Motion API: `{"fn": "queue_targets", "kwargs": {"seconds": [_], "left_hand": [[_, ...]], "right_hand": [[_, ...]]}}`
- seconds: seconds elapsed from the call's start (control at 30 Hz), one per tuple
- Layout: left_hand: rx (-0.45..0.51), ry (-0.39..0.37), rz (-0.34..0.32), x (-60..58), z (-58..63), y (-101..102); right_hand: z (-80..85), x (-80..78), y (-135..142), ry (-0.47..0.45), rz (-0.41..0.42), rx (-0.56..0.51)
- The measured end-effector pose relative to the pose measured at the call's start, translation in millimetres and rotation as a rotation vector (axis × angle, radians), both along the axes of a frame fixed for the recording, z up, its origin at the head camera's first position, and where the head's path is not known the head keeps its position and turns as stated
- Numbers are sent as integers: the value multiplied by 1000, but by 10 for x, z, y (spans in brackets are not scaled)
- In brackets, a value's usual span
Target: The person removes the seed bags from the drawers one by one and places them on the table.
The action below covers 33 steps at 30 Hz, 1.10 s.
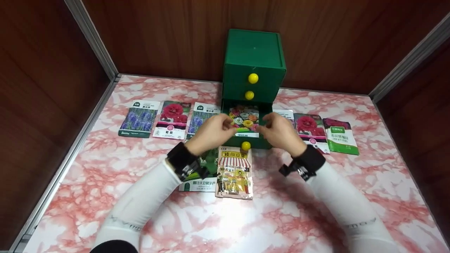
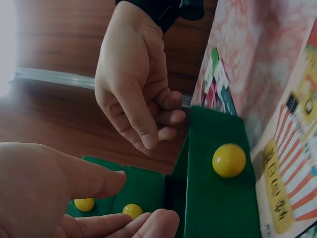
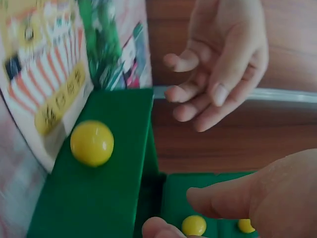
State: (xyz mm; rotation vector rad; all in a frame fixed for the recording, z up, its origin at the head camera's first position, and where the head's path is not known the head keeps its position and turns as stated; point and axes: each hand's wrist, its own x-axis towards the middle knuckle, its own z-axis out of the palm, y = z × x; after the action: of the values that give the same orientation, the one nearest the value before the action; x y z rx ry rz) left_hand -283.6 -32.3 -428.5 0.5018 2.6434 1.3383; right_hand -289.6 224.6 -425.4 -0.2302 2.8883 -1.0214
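A small green cabinet (image 1: 255, 49) with yellow knobs has its bottom drawer (image 1: 262, 143) pulled out. Inside the drawer lies a seed packet (image 1: 248, 123) picturing colourful flowers. My left hand (image 1: 215, 130) hovers at the drawer's left side and my right hand (image 1: 281, 131) at its right, thumbs facing inward. Both wrist views show loosely bent fingers with nothing between them: the left hand (image 3: 228, 59) stands above the drawer front (image 3: 116, 173) in one, the right hand (image 2: 133, 74) in the other. The packet is hidden in both wrist views.
In front of the drawer lie a striped-awning packet (image 1: 234, 175) and a green packet (image 1: 198, 184) partly under my left wrist. Lavender (image 1: 139, 118) and red-flower packets (image 1: 172, 120) line the left. More packets (image 1: 309, 130) and a green-white one (image 1: 341, 137) lie right. Wooden walls (image 1: 168, 38) enclose the table.
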Motion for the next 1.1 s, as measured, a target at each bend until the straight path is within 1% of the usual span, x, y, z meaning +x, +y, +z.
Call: {"fn": "queue_targets", "kwargs": {"seconds": [0.07,0.23,0.37,0.47,0.57,0.7,0.8,0.93,1.0,1.03,1.1], "left_hand": [[-13,-10,14,-79,11,47],[-96,-15,36,-263,16,143],[-169,-7,34,-377,-23,215],[-216,3,22,-434,-73,270],[-265,7,7,-469,-121,333],[-337,32,-5,-480,-169,427],[-382,47,-17,-484,-189,492],[-433,33,-35,-511,-216,554],[-454,24,-40,-526,-227,582],[-467,24,-38,-535,-230,595],[-490,22,-39,-547,-234,621]], "right_hand": [[-9,-98,-4,-3,0,29],[-60,-309,-31,-33,-1,95],[-112,-427,-64,-35,0,145],[-144,-477,-100,-20,9,176],[-172,-502,-142,15,32,228],[-212,-519,-182,49,80,306],[-252,-527,-194,74,112,344],[-291,-553,-219,62,121,375],[-346,-616,-217,42,118,386],[-483,-734,-162,38,121,385],[-605,-854,-127,38,127,401]]}}
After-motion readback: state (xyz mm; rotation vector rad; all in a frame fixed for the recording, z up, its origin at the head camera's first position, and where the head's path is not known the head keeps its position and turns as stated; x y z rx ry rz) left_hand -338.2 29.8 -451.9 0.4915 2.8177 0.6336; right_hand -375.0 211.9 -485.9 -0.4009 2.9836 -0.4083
